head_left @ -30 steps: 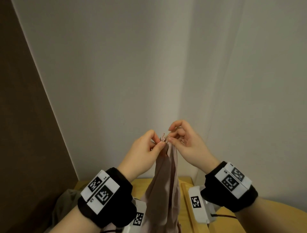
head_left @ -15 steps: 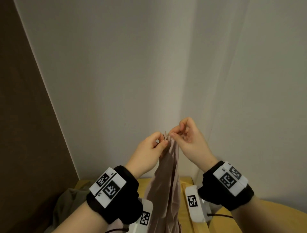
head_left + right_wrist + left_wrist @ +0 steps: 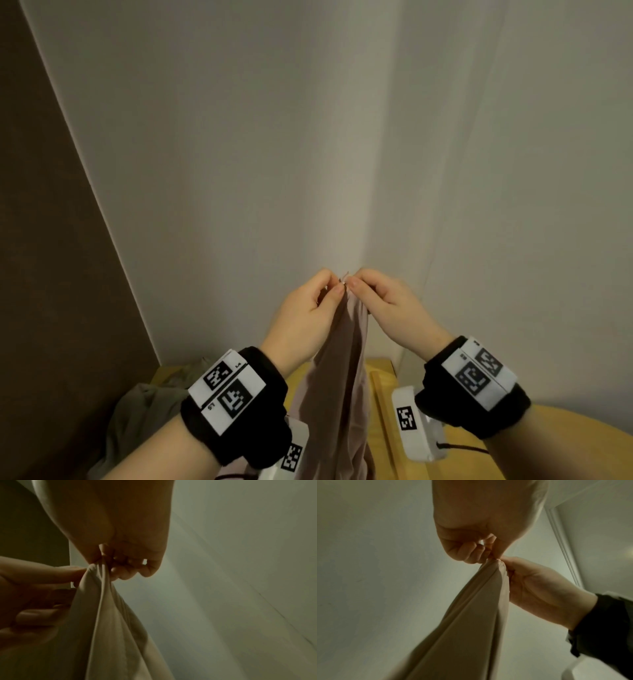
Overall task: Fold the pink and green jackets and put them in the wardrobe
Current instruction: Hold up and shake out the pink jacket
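pink jacket | green jacket | black wristbands | yellow wood surface

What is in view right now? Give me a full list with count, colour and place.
pink jacket: one, dusty pink, hanging bunched from both hands, top edge held up in front of the wall corner
green jacket: one, olive green, lying crumpled on the wooden surface, lower left
wooden surface: one, yellow-brown, below the hands
wall: pale grey-white, behind everything; a dark brown panel at left
wrist bands: two, black with white coded tags, one per wrist
left hand: one, grip pinching the pink jacket's top
right hand: one, grip pinching the same top edge, beside the left
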Motion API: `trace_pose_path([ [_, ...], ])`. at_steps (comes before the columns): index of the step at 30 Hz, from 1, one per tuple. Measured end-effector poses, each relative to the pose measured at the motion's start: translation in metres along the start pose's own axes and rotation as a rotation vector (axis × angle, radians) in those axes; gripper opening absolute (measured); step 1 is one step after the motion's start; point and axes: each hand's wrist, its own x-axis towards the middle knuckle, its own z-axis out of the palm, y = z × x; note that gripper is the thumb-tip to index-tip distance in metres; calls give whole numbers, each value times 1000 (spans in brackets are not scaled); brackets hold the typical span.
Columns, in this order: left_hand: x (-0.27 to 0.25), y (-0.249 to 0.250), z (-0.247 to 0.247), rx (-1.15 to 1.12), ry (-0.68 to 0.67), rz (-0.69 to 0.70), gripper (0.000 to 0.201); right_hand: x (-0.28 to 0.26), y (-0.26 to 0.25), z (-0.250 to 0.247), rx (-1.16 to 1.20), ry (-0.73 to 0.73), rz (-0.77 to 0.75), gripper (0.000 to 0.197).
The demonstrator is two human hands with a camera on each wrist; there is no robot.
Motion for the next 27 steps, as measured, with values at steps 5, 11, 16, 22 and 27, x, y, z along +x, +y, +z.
trace_pose_path([
  [5,-4,-10,1,59,-43,-70,27,-1,5,10,-50,61,17,24],
  [11,-26,-36,0,122,-156,-280,27,11,22,-13,-33,259,90,27],
  [16,-22,-35,-14,263,-52,-226,21,5,50,-19,-147,190,251,26],
  [22,-11,-17,-29,518,60,-118,14,-14,70,-11,-219,58,370,21],
  [27,-6,-4,-17,583,-5,-7,12,-12,41,3,-246,-110,127,23],
])
